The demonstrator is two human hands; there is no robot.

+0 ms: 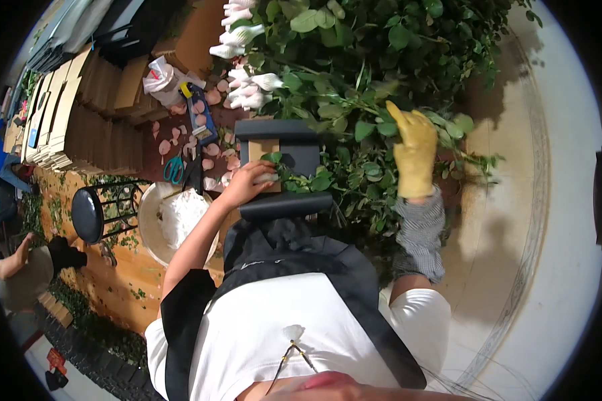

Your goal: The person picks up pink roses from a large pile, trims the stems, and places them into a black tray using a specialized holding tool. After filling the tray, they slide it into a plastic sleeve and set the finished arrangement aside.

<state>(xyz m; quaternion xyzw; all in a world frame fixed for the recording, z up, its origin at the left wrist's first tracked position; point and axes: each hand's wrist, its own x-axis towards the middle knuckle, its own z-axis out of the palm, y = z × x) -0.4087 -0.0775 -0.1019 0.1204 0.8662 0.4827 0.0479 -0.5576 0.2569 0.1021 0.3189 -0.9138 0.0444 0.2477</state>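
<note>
My bare left hand (251,179) is closed over a pale object (267,178) at the end of leafy stems, on a cardboard piece (263,147) atop a dark padded mat (301,154). My right hand (415,147), in a yellow glove, is among leafy branches (354,107) right of the mat, index finger stretched out, nothing clearly in its grip. Rose heads in pale net sleeves (247,90) lie beyond the mat. Blue-handled scissors (174,170) and a blue-and-yellow tool (197,110) lie to the left among scattered petals.
Stacked cardboard (90,113), a white plastic bag (164,80), a basin (148,230) with white material and a black stool (87,214) are at left. Another person (17,281) is at lower left, another (13,170) farther back. A pale tiled floor (495,234) lies at right.
</note>
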